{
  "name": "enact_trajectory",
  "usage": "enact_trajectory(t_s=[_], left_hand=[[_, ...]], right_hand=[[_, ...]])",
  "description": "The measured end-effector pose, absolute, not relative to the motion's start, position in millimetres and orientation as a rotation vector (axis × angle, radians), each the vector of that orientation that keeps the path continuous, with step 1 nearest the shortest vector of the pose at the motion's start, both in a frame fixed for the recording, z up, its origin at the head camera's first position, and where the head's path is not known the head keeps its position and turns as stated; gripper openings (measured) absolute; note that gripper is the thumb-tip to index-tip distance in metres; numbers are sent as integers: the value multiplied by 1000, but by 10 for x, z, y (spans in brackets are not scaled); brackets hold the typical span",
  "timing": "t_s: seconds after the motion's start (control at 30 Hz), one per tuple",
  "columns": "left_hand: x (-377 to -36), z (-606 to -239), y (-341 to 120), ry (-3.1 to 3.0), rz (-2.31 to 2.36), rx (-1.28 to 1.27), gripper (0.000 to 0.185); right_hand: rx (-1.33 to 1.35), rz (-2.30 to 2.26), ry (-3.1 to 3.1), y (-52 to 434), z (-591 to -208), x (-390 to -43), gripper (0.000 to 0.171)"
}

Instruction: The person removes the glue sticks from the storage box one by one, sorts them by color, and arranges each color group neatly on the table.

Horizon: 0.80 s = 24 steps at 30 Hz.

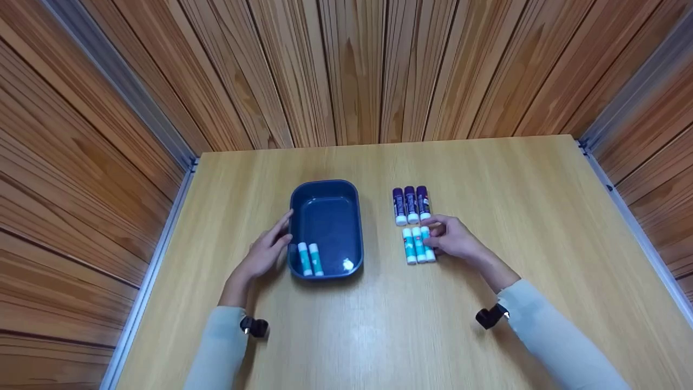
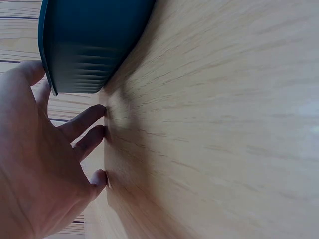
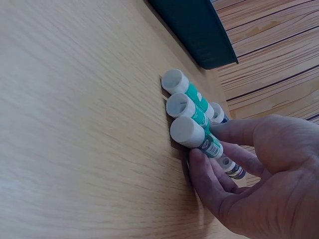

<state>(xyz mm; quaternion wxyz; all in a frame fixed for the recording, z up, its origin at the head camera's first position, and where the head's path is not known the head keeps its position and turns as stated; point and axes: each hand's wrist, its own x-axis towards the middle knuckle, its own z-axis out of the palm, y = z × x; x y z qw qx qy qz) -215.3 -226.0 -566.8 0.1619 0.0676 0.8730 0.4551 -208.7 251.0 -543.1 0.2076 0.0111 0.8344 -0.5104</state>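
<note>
A pale, light-wood rectangular table [image 1: 487, 336] fills the lower half of the frame. Walls of reddish-brown vertical wooden planks [image 1: 352, 70] enclose it at the top, left and right, with grey metal corner strips [image 1: 122, 81] running diagonally at upper left and upper right.

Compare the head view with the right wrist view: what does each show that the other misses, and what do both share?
Head only: the left hand beside the blue tray, teal glue sticks inside it, and the purple row in full. Right wrist only: the round white ends of the teal row. Both: the right hand gripping the nearest teal stick, on the wooden table.
</note>
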Motion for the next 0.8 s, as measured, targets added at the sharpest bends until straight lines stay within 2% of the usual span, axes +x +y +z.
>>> enact_trajectory(t_s=[0.4, 0.8], left_hand=[[-2142, -5653, -2273, 2483, 1288, 163, 62], [-2149, -5658, -2254, 2472, 1321, 201, 62]], right_hand=[[-1, -1401, 2398, 2478, -5218, -2113, 46], [-98, -1444, 2312, 2064, -5138, -2154, 45]])
